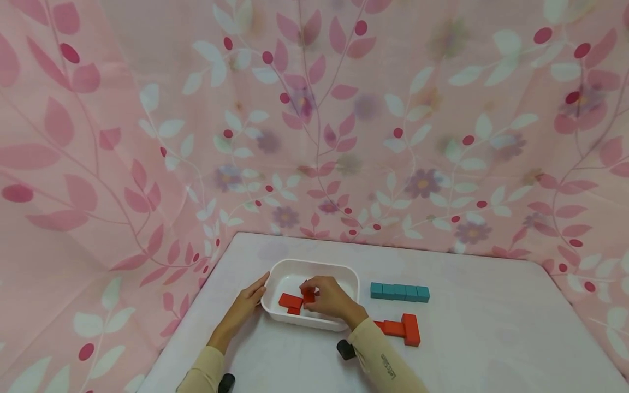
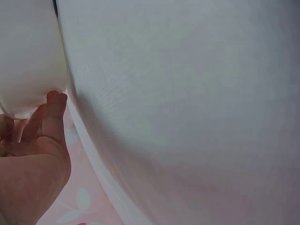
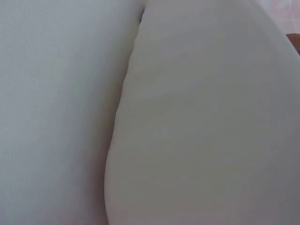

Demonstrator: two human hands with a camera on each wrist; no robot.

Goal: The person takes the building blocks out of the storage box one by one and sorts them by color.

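Observation:
In the head view, a white plastic tray [image 1: 314, 322] sits on the table with red blocks [image 1: 290, 301] inside, toward its left half. My right hand [image 1: 334, 297] reaches over the tray and pinches a red block [image 1: 308, 297] between thumb and fingers; the fingers partly cover it. At the tray's left end, my left hand [image 1: 243, 305] holds the rim and outer wall. In the left wrist view, the left hand's fingertips [image 2: 55, 98] touch the outside of the white tray [image 2: 30, 56]. Mostly the tray's outer wall [image 3: 201, 117] fills the right wrist view.
Right of the tray, teal blocks [image 1: 399, 292] stand in a row. Nearer me, more red blocks [image 1: 411, 329] lie in a line ending in a crosswise one, partly behind my right sleeve [image 1: 380, 349]. Floral pink cloth [image 1: 344, 164] hangs behind the white-covered table [image 1: 491, 327].

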